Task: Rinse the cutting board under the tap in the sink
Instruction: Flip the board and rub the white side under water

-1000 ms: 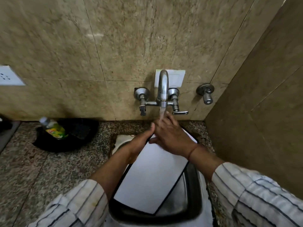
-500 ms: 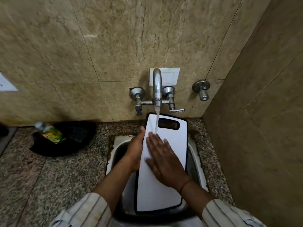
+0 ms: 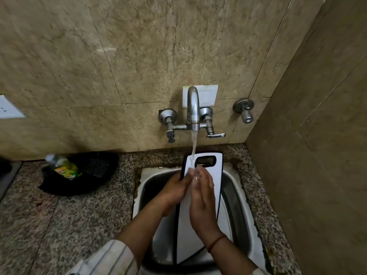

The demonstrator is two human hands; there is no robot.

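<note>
A white cutting board (image 3: 215, 175) with a dark rim and a handle slot stands tilted in the steel sink (image 3: 236, 197), its slotted end up by the back wall. Water runs from the wall tap (image 3: 193, 108) onto the board's upper left part. My left hand (image 3: 174, 188) grips the board's left edge. My right hand (image 3: 202, 199) lies flat on the board's white face, fingers together, fingertips in the stream.
A green dish-soap bottle (image 3: 63, 166) lies on a black pan (image 3: 93, 171) on the granite counter (image 3: 69, 219) to the left. A second valve (image 3: 245, 110) sticks out of the wall on the right. The tiled side wall (image 3: 317, 155) stands close on the right.
The board has turned more onto its edge and looks narrower. My right hand has slid up the board's face to the stream. My left hand has kept its hold on the left edge.
</note>
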